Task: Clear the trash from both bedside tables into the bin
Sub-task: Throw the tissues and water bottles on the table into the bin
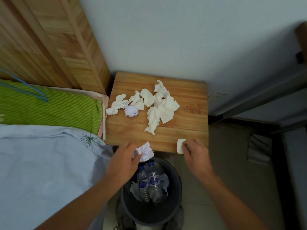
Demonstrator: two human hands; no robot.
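Observation:
A wooden bedside table (187, 130) carries several crumpled white tissues (163, 107) and one crumpled paper ball with blue print (131, 110). My left hand (123, 161) is shut on a crumpled paper ball (146, 151), held at the table's front edge just above the dark grey bin (174, 205). My right hand (196, 155) pinches a folded white tissue (180, 146) at the table's front right corner. Inside the bin lie two plastic water bottles (149, 181) and some white paper.
The bed with a pale blue sheet (41, 163) and a green striped pillow (49, 107) lies left of the table. A wooden headboard (49, 39) rises behind it. A wall socket (217, 97) and a dark frame (249, 112) stand to the right.

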